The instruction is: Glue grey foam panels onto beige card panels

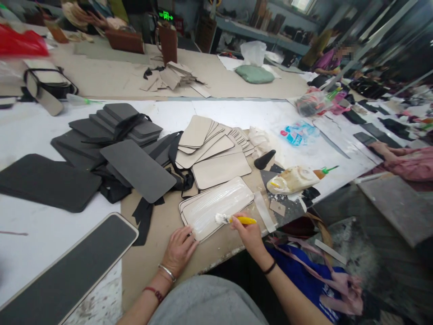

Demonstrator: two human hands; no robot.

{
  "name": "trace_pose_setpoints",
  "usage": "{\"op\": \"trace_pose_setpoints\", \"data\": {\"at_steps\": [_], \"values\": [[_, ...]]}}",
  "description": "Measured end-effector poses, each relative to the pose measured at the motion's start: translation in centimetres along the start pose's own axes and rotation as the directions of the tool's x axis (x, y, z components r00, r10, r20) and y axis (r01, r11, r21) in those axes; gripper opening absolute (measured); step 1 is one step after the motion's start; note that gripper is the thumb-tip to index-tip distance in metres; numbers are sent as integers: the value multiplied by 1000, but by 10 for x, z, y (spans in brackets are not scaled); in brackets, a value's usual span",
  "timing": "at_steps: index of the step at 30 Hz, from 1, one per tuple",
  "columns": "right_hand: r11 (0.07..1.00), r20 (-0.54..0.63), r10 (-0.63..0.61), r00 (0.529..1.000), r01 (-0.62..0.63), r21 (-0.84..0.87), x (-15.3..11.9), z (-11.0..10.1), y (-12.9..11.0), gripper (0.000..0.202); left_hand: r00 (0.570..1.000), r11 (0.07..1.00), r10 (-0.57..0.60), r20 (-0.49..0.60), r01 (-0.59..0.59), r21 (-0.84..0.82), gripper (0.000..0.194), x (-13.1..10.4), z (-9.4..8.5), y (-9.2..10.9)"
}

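My right hand (248,232) is closed round a yellow-handled brush (244,220), its head covered in white paste. The brush head touches a beige rounded-corner panel (216,205) streaked with wet white paste, which lies on a few like it. My left hand (180,246) lies with its fingers stretched out at the panel's lower left corner. Behind, more beige panels (221,169) are fanned out in a stack. To the right lies a paste-smeared cut-open plastic bottle (292,179), with white paste inside it.
Dark grey panels (138,169) and black straps pile up on the left, above a long grey strip (67,275). A black tapered object (264,159) stands by the bottle. Blue printed plastic (299,133) lies farther back. Another person's arm (399,158) reaches in at the right.
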State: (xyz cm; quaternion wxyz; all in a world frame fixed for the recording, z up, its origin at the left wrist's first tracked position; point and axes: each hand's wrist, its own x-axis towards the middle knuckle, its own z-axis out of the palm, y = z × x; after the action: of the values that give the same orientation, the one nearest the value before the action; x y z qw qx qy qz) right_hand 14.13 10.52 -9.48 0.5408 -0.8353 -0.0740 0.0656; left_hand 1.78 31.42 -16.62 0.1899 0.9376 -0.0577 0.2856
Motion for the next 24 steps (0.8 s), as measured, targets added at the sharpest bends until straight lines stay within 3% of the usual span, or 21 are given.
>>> {"op": "trace_pose_setpoints", "data": {"at_steps": [4, 7, 11, 16, 24], "values": [[972, -231, -93, 969, 38, -232, 29, -37, 15, 33, 1000, 1000, 8, -15, -8, -2, 10, 1, -1, 0], [944, -268, -164, 949, 72, -321, 41, -60, 13, 32, 1000, 1000, 1, -18, -1, -9, 10, 2, -1, 1], [911, -181, -241, 953, 158, -381, 38, -59, 5, 28, 1000, 1000, 5, -24, -5, -11, 10, 2, 0, 1], [912, -259, -260, 930, 149, -382, 52, -62, 14, 30, 999, 1000, 6, -46, -7, -25, 11, 3, -1, 2], [934, -255, -191, 948, 96, -343, 90, -67, 22, 37, 999, 1000, 14, -31, -15, -15, 13, 4, 0, 1]]}}
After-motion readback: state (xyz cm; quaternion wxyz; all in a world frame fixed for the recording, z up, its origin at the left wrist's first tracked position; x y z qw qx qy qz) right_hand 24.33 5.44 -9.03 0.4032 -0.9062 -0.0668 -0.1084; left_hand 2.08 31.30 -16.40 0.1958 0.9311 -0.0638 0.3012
